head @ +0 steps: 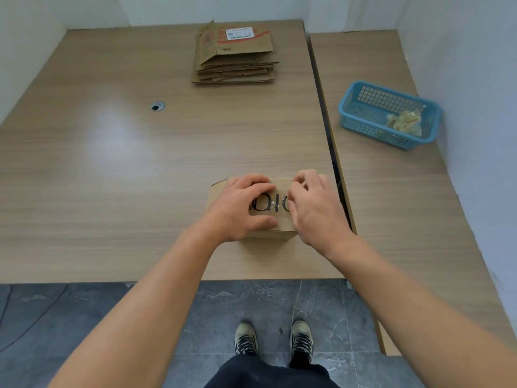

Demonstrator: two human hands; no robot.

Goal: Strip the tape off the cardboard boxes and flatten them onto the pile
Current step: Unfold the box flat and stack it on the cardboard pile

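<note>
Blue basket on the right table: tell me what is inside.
The blue plastic mesh basket holds a crumpled wad of yellowish stripped tape; anything beneath the wad is covered.

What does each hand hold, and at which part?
The left hand grips the small brown cardboard box across its top; the right hand pinches clear tape at its right end.

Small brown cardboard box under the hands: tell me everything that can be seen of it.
The small brown cardboard box sits closed near the front edge of the light wooden table. Black letters run across its top under glossy clear tape. A ragged corner shows at its far left. The left hand grips it from above, thumb on the near edge; the right hand appears to pinch the tape at its right end.
</note>
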